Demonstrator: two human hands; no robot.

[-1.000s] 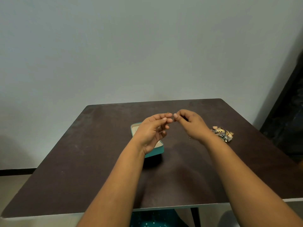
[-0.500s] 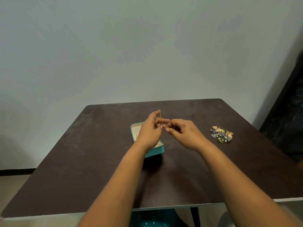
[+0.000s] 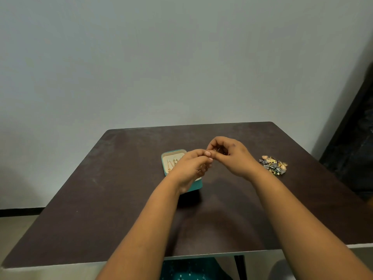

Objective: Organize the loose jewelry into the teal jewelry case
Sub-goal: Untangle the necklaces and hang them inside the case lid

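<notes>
The left hand (image 3: pixel 191 166) and right hand (image 3: pixel 232 156) are meeting fingertip to fingertip above the middle of the dark table (image 3: pixel 101 199), both pinching a tiny piece too small to identify. Just beyond and beneath the left hand, the open teal jewelry case (image 3: pixel 173 156) is sitting mid-table, showing gold pieces on its cream lining. Toward the right edge, the loose jewelry (image 3: pixel 273 165) is lying in a small heap, well apart from the case.

Dark brown surface (image 3: pixel 113 199) set against a plain grey wall (image 3: pixel 161 57).
Dark furniture (image 3: pixel 359 138) stands off the right edge; patterned teal fabric (image 3: pixel 191 268) shows below the near edge, beside a black leg (image 3: pixel 240 267).
</notes>
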